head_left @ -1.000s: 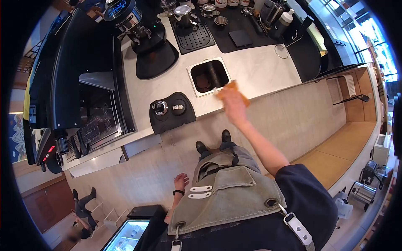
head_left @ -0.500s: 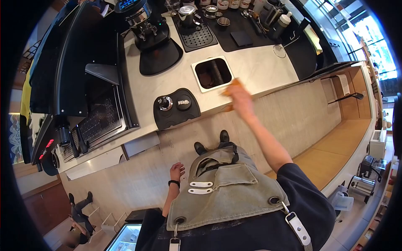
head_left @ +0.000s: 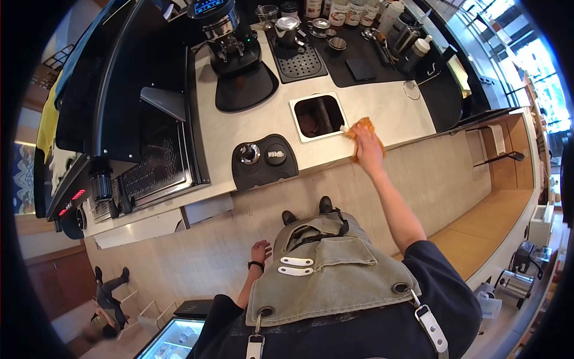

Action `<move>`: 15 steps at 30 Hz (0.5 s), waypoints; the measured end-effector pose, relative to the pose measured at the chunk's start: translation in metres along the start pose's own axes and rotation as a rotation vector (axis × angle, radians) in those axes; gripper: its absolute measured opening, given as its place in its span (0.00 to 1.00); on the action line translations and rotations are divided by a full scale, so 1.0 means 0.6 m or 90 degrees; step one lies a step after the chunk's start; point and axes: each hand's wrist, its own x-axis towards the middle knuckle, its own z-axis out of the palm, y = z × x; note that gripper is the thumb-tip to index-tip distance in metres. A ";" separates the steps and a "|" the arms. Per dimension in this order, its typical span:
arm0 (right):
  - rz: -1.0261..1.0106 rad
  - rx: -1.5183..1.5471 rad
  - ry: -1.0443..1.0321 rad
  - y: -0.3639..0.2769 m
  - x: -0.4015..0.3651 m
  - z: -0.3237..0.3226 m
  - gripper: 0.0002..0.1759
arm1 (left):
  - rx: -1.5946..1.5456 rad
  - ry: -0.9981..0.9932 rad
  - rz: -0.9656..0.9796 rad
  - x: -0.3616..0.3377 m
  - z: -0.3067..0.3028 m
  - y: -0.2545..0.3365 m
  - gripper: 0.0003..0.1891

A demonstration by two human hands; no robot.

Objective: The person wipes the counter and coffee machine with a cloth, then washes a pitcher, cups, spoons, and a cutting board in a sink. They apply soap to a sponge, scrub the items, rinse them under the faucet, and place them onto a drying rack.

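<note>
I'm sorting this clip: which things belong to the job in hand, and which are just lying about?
In the job: right hand; orange cloth; probably the pale countertop beneath.

Seemingly just lying about: coffee grinder; tamper; tamping mat; perforated drip tray.

Right arm [head_left: 396, 204], one: reaching forward and out to the right, bare forearm, elbow slightly bent. Right wrist [head_left: 376, 170]: nearly in line with the forearm. Right grip [head_left: 368, 148]: back of hand upward, fingers pointing forward, palm side hidden. Left arm [head_left: 248, 288], one: lowered beside the body, forearm bare. Left grip [head_left: 261, 251]: fingers loosely curled, apart from the palm.
</note>
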 end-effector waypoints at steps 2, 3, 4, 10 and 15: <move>-0.002 0.036 0.020 0.017 0.047 0.010 0.19 | -0.032 0.008 0.018 -0.007 0.019 0.016 0.16; -0.008 0.059 0.025 0.026 0.075 0.017 0.18 | -0.032 0.019 0.036 -0.020 0.033 0.029 0.16; -0.013 0.083 0.030 0.033 0.104 0.025 0.17 | -0.046 0.020 0.044 -0.024 0.041 0.032 0.17; 0.020 0.263 -0.026 0.040 0.244 0.055 0.16 | -0.101 0.070 0.055 -0.064 0.067 0.002 0.16; -0.098 0.294 -0.101 0.044 0.309 0.078 0.14 | -0.124 0.129 -0.013 -0.117 0.084 -0.063 0.17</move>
